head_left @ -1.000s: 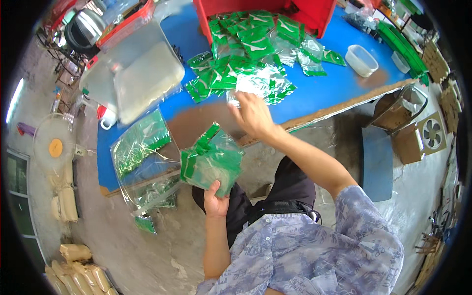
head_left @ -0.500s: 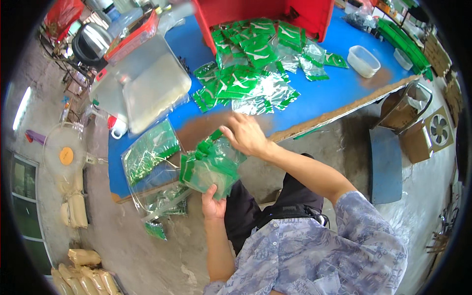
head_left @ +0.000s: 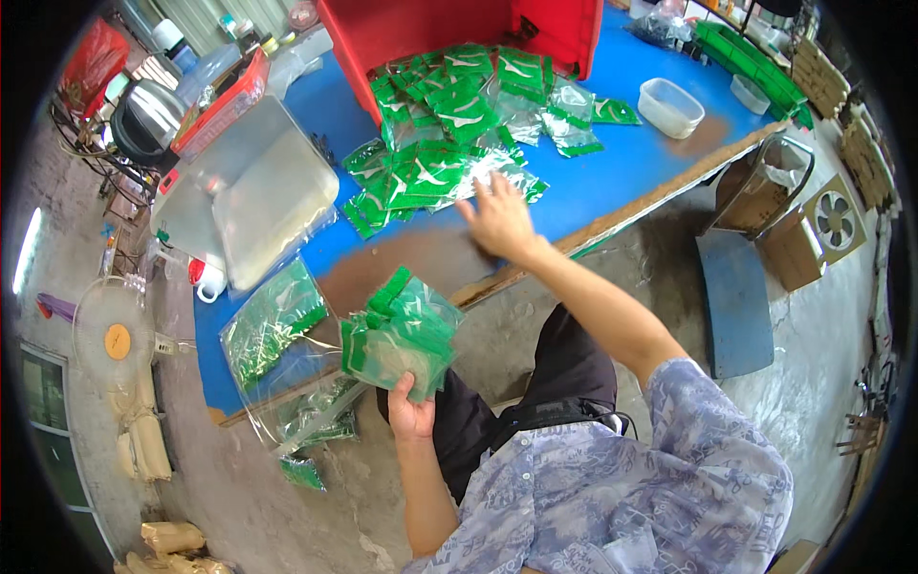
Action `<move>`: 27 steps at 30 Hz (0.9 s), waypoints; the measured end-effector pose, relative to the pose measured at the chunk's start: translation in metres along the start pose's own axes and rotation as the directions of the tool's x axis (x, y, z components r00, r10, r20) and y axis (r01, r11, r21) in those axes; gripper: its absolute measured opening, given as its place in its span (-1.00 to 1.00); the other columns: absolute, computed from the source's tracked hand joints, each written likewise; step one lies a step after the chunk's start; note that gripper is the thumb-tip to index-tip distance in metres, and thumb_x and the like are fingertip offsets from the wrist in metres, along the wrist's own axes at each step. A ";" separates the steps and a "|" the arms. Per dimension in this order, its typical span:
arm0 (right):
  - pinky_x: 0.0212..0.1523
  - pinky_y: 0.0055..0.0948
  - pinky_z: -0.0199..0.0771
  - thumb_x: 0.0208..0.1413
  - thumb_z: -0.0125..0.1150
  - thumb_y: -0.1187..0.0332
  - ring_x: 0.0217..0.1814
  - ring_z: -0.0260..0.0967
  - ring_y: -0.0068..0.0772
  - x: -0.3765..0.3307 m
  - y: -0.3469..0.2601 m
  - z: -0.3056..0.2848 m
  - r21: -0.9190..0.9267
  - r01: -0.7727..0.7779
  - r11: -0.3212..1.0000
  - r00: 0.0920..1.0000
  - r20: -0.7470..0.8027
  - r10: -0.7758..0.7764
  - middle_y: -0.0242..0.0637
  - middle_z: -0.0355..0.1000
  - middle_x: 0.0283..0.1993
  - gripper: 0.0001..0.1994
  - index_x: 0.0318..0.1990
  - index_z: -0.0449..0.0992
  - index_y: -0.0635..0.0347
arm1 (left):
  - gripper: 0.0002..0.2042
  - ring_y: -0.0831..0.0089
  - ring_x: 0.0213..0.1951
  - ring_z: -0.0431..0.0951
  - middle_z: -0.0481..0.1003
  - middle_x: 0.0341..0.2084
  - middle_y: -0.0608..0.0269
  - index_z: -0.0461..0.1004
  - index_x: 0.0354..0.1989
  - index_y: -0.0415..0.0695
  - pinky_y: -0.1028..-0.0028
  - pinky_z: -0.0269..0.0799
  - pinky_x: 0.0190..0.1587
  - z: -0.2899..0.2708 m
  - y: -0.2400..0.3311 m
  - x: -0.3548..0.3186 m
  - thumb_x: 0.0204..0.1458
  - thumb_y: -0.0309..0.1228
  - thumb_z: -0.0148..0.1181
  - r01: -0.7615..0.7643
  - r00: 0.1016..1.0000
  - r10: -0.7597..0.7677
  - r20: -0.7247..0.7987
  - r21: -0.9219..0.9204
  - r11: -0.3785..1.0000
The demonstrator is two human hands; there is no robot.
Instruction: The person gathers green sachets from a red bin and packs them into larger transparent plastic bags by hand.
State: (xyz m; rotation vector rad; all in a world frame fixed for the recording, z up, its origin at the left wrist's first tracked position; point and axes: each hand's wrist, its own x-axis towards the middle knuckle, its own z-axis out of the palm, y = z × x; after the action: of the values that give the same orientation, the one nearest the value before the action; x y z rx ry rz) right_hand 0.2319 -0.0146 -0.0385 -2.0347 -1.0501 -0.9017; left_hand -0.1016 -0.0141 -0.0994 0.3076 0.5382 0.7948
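Packets [head_left: 459, 110], only partly gathered: one fanned stack [head_left: 402, 330] in pinch of left hand [head_left: 411, 416]; many left, heaped from red bin [head_left: 349, 43] onto table [head_left: 612, 177], beneath spread, seemingly ungripping right hand [head_left: 504, 222].

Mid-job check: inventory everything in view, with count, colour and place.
table: one, blue, upper centre
bin: one, red, table's far side
loose bags: many, green and clear, in and before the bin
large bag: one, clear and green, table's left edge
tubs: two, clear, table's right
long tray: one, green, far right of table
kettle: one, silver and black, upper left
pedestal fan: one, pale and orange, left
square fan: one, tan, right
held bags: several, green and clear, left of centre
left grip: one bare hand, on the held bags
right grip: one bare hand, near the loose bags, contact unclear
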 end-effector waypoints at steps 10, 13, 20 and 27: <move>-0.08 -0.08 0.45 -0.04 0.03 0.64 -0.12 0.45 0.10 -0.034 -0.015 -0.078 0.703 -0.074 0.707 0.810 0.456 -0.369 -0.02 0.49 -0.23 -0.73 -0.13 0.45 0.32 | -0.40 0.25 0.18 0.44 0.45 0.10 0.23 0.34 0.22 -0.15 0.17 0.40 0.26 0.005 0.003 -0.006 -0.08 -0.63 0.31 0.067 0.979 -0.066 0.193 0.003 0.998; -0.03 -0.14 0.47 0.03 0.05 0.59 -0.09 0.49 0.02 -0.022 -0.045 -0.052 0.777 -0.298 0.554 0.588 0.607 -0.534 -0.05 0.52 -0.18 -0.74 -0.09 0.47 0.25 | -0.37 0.14 0.20 0.43 0.39 0.19 0.14 0.25 0.30 -0.19 0.10 0.33 0.31 0.014 0.002 -0.003 -0.03 -0.59 0.26 0.018 0.992 -0.032 0.124 0.109 0.994; 0.02 0.05 0.41 -0.02 0.34 -0.17 0.12 0.36 0.16 0.047 -0.039 0.073 0.038 0.128 0.991 0.860 0.493 -0.130 0.04 0.41 0.07 -0.18 0.28 0.25 0.16 | -0.34 0.11 0.28 0.34 0.37 0.22 0.15 0.20 0.35 -0.15 0.08 0.26 0.35 0.018 -0.007 -0.019 -0.01 -0.61 0.20 -0.002 0.995 -0.007 0.095 0.096 0.995; -0.07 -0.17 0.47 0.26 0.10 0.28 -0.09 0.46 -0.04 0.029 -0.033 0.033 0.443 0.221 0.869 0.884 0.285 -0.371 -0.15 0.53 -0.12 -0.69 0.10 0.46 0.17 | -0.34 0.11 0.26 0.36 0.40 0.19 0.14 0.27 0.30 -0.16 0.09 0.23 0.35 -0.004 -0.002 -0.027 -0.08 -0.56 0.27 0.002 0.994 0.001 0.109 -0.031 1.000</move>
State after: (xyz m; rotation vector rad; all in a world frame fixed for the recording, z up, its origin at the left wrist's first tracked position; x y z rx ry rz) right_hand 0.2250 0.0382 -0.0248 -1.7442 -1.6464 -0.4016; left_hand -0.1180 -0.0348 -0.0942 0.3204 0.4231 0.7806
